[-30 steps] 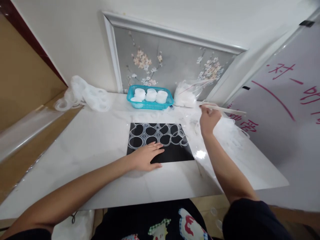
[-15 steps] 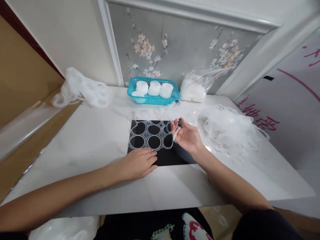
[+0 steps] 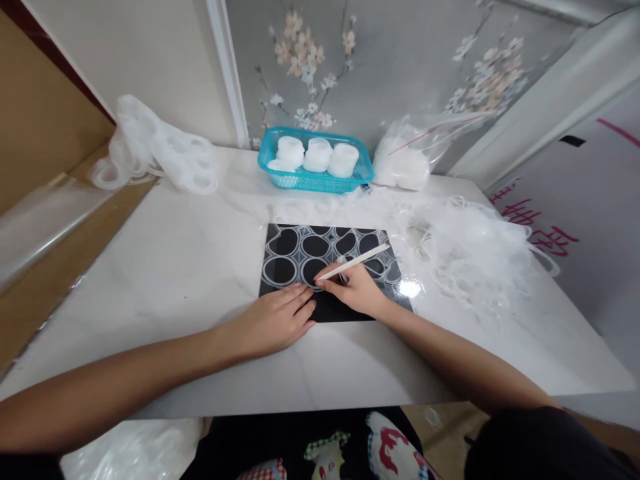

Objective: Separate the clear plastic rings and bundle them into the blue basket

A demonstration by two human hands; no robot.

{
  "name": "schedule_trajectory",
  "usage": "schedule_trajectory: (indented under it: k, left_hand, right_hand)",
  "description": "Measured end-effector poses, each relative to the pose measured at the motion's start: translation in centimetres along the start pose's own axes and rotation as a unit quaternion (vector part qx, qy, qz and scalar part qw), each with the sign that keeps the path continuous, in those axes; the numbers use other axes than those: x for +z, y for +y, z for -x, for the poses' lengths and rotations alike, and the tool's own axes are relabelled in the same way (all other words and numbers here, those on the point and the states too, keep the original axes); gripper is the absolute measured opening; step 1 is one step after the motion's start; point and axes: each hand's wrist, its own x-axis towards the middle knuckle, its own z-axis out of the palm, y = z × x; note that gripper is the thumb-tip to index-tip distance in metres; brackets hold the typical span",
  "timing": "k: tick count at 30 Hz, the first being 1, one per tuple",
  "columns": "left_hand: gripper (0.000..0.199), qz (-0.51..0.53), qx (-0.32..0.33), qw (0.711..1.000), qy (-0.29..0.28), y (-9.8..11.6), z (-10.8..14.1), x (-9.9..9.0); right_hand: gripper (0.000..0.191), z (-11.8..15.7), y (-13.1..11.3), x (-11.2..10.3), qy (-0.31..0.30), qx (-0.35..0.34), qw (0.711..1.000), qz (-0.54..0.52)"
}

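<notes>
Right hand (image 3: 353,293) is pinching a white stick (image 3: 354,262), its long axis angling up-right over the ring sheet (image 3: 300,257) on the black mat (image 3: 390,300); left hand (image 3: 273,323) is lying spread, pressing the mat's near edge, touching the right.

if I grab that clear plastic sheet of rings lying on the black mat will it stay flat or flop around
The clear plastic sheet of rings would probably flop: it looks thin, mostly holes. Similar clear offcuts in the tangled heap beside the black mat have crumpled, suggesting light, limp film. The left hand presses near its edge while the right hand works a slim white stick, hinting it slides easily.
</notes>
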Motion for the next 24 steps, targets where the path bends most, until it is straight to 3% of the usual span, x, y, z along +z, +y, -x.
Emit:
schedule_trajectory:
  k: [12, 19, 21, 24]
  left_hand:
    - [0.037, -0.004, -0.001, 1.0, -0.017, 0.3, -0.3, -0.1]
    - [0.037, 0.064, -0.055, 0.995, -0.053, 0.2, -0.9, -0.8]
    - [0.037, 0.073, -0.061, 0.994, -0.059, 0.2, -0.9, -0.9]
    - [0.032, 0.086, -0.071, 0.992, -0.058, 0.1, -0.7, -1.1]
  right_hand:
    - [0.009, 0.3, 0.0, 0.0, 0.008, -0.01, 0.998, 0.06]
    - [0.017, 2.1, 0.6, 1.7, 0.001, -0.118, 0.972, 0.204]
    - [0.015, 0.6, 0.5, 0.3, 0.057, -0.123, 0.957, 0.255]
    - [0.023, -3.9, -0.3, -5.1, 0.284, -0.075, 0.913, 0.283]
